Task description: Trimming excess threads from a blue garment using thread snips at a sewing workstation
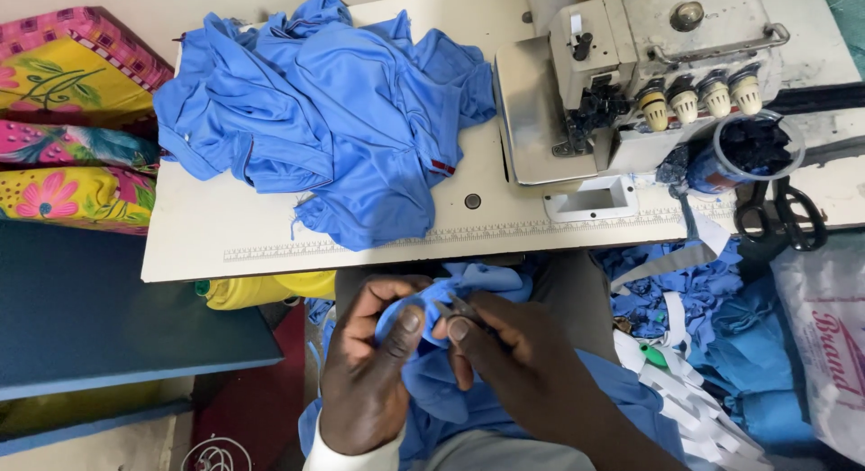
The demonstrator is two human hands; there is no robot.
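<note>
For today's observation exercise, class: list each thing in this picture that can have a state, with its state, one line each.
Left hand: pinching the blue fabric piece.
Right hand: gripping a small metal tool at the fabric.
Blue garments: heaped, crumpled on the table.
Sewing machine: nothing under its foot.
Scissors: lying closed.

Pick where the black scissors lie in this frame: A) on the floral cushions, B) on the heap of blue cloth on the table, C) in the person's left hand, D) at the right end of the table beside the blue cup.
D: the black scissors lie at the right end of the table, just below the blue cup.
</note>
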